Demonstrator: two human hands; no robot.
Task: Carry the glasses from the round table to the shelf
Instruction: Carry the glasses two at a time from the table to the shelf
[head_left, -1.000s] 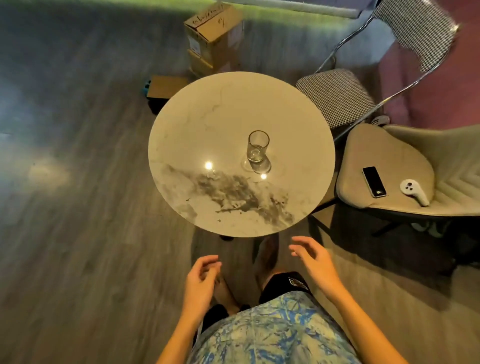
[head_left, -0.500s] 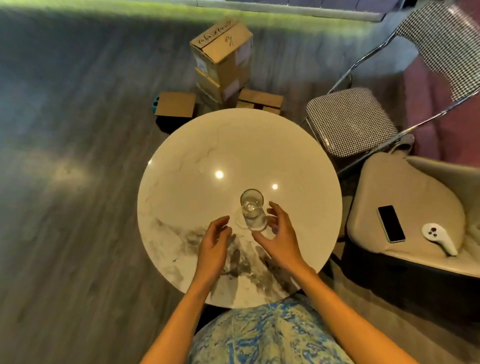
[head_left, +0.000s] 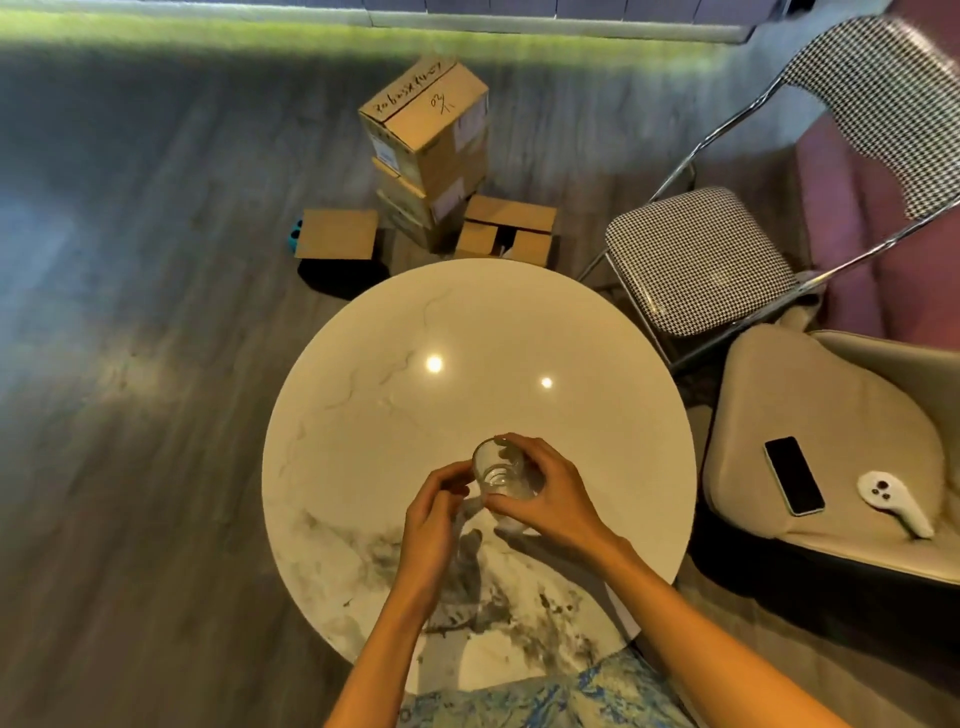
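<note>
My right hand (head_left: 550, 493) wraps the glass (head_left: 501, 470) from its right side, a little toward the near edge from the middle of the desk (head_left: 415, 415), I judge ready to lift it. My left hand (head_left: 434, 514) curls just beside it; I cannot tell if it grips. The glass looks empty.

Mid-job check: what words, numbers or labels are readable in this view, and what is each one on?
"02", as best it reads: handwritten on the top flap of the upper cardboard box.
The longer handwritten line on the same flap: too blurred to read.
The printed stickers on that box's sides: too small to read.
On the glass, phone and white controller: no text visible.
</note>
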